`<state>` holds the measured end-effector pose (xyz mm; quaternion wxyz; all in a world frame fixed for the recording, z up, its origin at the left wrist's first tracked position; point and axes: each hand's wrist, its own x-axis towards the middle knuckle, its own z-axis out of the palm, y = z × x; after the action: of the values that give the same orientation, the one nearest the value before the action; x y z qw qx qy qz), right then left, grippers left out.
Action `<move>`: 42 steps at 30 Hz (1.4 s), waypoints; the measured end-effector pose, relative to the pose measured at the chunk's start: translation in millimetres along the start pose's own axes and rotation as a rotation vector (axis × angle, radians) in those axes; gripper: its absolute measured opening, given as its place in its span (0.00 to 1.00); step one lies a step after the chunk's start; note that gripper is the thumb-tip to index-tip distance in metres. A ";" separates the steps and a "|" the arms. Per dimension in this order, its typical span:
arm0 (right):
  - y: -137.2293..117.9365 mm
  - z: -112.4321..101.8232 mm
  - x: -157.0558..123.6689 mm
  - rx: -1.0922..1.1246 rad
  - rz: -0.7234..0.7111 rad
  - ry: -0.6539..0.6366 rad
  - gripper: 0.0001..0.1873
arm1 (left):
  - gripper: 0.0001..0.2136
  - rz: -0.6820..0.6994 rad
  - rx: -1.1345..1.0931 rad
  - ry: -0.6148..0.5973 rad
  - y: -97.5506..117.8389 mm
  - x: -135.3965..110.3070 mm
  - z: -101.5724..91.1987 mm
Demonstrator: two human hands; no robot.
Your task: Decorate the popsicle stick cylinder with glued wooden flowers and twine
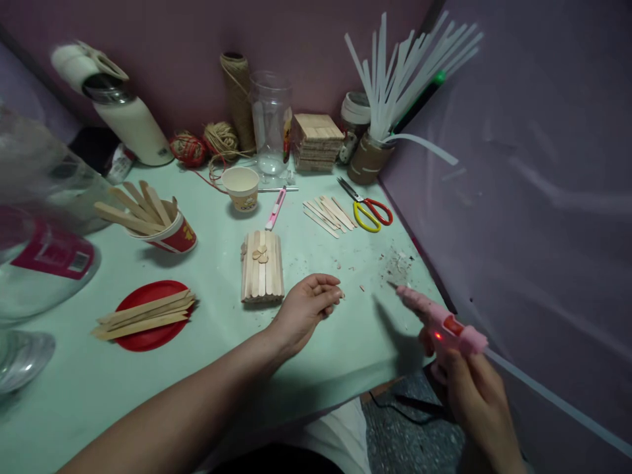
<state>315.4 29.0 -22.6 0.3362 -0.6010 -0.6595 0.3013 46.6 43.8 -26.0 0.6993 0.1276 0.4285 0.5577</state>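
Containers of clear plastic [44,289] crowd the left edge of the frame, on a pale green surface [212,270]. Next to them, a red plate [158,339] carries flat wooden strips, and above it a tilted paper cup [186,236] holds more wooden sticks. Near the centre stands or lies, hard to tell which, a stick-covered piece [261,280], faced with pale craft sticks and bearing a small petal-shaped cluster [259,254]. Its long axis runs up and down the frame. A pink cutter [275,209] lies just above it.

Immediately to its right is the left hand [307,306], the nearer of the two hands, its wrist close to the piece's lower right corner. The fingers are curled in, thumb meeting fingertips, and seem to pinch a tiny pale bit [342,295], too small to identify. Above this hand are loose sticks [328,216] and, further right, scissors [368,207] with one yellow and one red handle.

At lower right, the right hand [476,392] is wrapped around the grip of a pink glue gun [439,320], its red light lit. The nozzle points up and left, towards the left fingertips but apart from them.
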 end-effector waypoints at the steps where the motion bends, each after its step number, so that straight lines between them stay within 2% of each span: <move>1: 3.8 -0.8 12.8 -0.110 -0.071 0.032 0.17 | 0.15 0.000 -0.005 0.004 0.1 -0.2 0.1; 3: 12.8 0.4 41.3 -0.320 -0.210 0.071 0.18 | 0.16 0.000 -0.019 0.010 0.1 -0.4 0.2; 6: 27.8 6.1 77.8 -0.568 -0.424 0.056 0.19 | 0.16 -0.001 -0.035 0.016 -0.1 -0.2 -0.1; 9: 34.1 10.0 92.1 -0.670 -0.501 0.034 0.19 | 0.16 -0.002 -0.039 0.020 0.1 0.7 -0.5; 12: 19.4 11.4 85.6 -0.660 -0.494 0.050 0.17 | 0.15 -0.010 -0.033 0.021 0.2 1.1 -0.8; 15: -11.3 21.0 74.5 -0.584 -0.473 0.064 0.14 | 0.15 -0.007 -0.017 0.018 -0.3 0.6 -0.5; 19: -42.6 51.7 72.9 -0.594 -0.454 -0.088 0.11 | 0.15 0.007 -0.002 0.022 -1.3 -0.1 -0.1; 22: -48.0 70.6 78.4 -0.621 -0.421 -0.134 0.11 | 0.15 0.004 0.003 0.023 -1.4 0.1 -0.3; 26: -47.8 77.7 82.0 -0.634 -0.401 -0.195 0.11 | 0.15 0.001 0.017 0.019 -1.0 0.3 0.2; 31: -55.9 77.9 75.6 -0.517 -0.339 -0.214 0.09 | 0.15 0.019 0.061 0.040 -1.1 -1.7 2.6; 33: -61.1 78.9 69.9 -0.379 -0.285 -0.218 0.08 | 0.14 0.040 0.095 0.051 -1.6 -2.4 3.0; 38: -69.7 87.3 55.1 0.236 0.075 -0.307 0.10 | 0.11 0.157 0.231 0.112 -3.7 -0.3 1.0; 42: -65.6 97.6 50.0 0.437 0.220 -0.302 0.12 | 0.10 0.205 0.296 0.138 -4.7 1.4 -0.8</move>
<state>195.5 73.2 -23.7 0.3211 -0.5305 -0.5523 0.5572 49.1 43.2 -30.3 0.5816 0.2336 0.5376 0.5641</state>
